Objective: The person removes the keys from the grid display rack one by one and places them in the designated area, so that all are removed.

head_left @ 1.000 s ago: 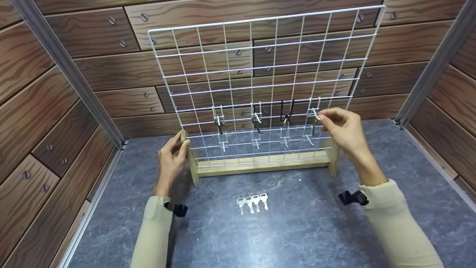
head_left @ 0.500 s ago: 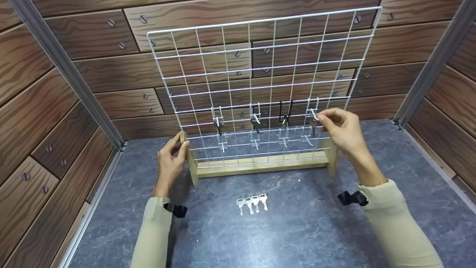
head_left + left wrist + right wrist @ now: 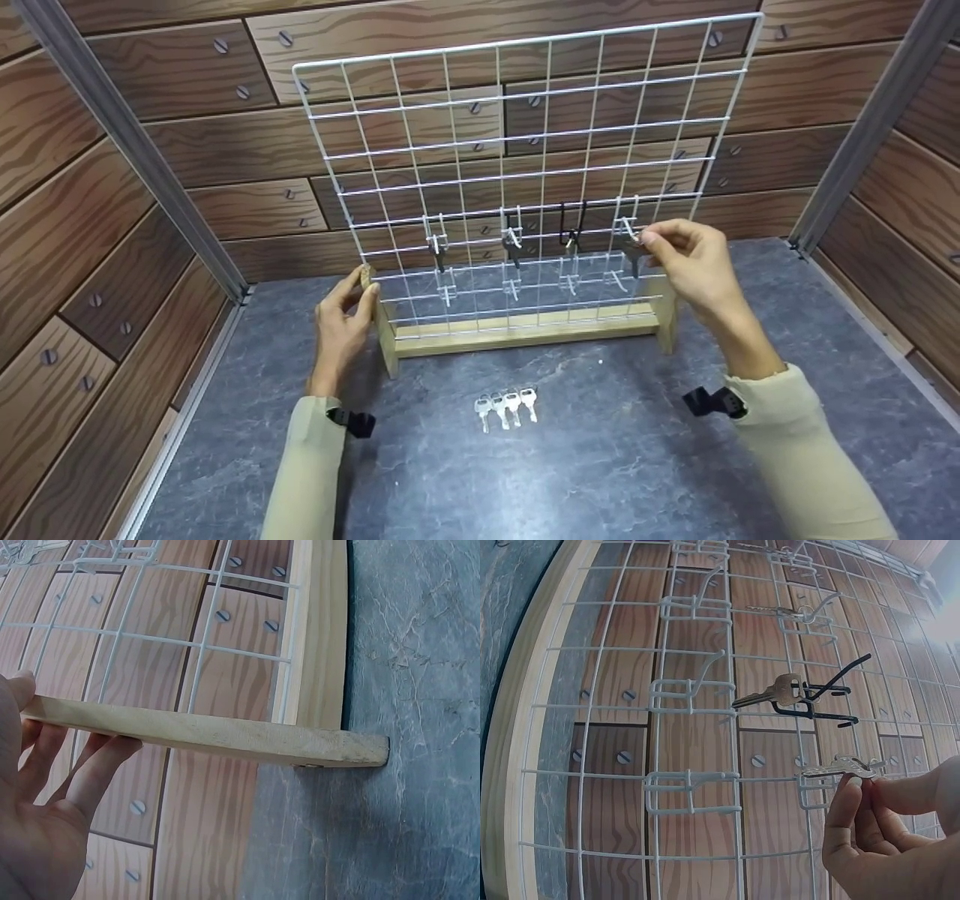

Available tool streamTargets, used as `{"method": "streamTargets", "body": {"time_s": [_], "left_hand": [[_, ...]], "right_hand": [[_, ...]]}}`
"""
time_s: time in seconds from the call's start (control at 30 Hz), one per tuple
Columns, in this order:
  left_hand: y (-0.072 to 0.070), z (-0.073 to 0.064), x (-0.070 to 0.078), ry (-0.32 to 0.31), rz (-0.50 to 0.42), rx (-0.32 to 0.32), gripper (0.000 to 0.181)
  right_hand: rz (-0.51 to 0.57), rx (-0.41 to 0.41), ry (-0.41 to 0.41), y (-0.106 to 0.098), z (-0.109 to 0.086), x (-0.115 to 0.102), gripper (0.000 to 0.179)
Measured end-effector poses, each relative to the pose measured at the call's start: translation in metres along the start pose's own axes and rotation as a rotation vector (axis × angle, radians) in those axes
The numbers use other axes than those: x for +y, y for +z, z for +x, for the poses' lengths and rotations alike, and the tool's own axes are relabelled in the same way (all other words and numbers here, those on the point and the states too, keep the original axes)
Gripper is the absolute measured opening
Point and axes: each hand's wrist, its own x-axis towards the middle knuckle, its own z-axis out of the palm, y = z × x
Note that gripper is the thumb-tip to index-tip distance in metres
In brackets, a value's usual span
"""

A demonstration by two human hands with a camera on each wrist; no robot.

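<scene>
My left hand [image 3: 341, 322] grips the upper end of the wooden side post [image 3: 202, 731] of a white wire grid rack [image 3: 525, 135], thumb on one side and fingers on the other. At the rack's right, my right hand [image 3: 694, 262] pinches a key [image 3: 840, 767] by its head, right at the tip of the white upper-row hook [image 3: 624, 225]. The key's blade points down in the head view. Left of it, a key [image 3: 784, 690] hangs on a black hook [image 3: 832, 694]. Two more keys [image 3: 438, 255] hang on white hooks farther left.
Several silver keys [image 3: 513, 409] lie in a row on the grey marbled tabletop [image 3: 465, 487] before the rack. A lower row of white hooks [image 3: 512, 288] juts toward me. Wood-patterned walls [image 3: 187, 150] stand behind and at both sides.
My right hand has drawn slightly outward toward the hook's tip, and the pinched key shows more of its face. My left hand keeps its grip on the post. The head view has shifted a little.
</scene>
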Motion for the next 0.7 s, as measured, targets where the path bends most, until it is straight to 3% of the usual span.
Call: {"method": "streamTargets", "body": {"time_s": [0.27,0.7], "left_hand": [[-0.0014,0.0002,0.0026,0.037,-0.001,0.013,0.039],[-0.0001,0.0008,-0.0004,0.029,-0.013,0.012,0.040]], "right_hand": [[0.040,-0.023,0.000,-0.0010,-0.0043,-0.0014,0.013],[0.019,-0.032,0.014,-0.0013,-0.0082,-0.0098,0.012]]}}
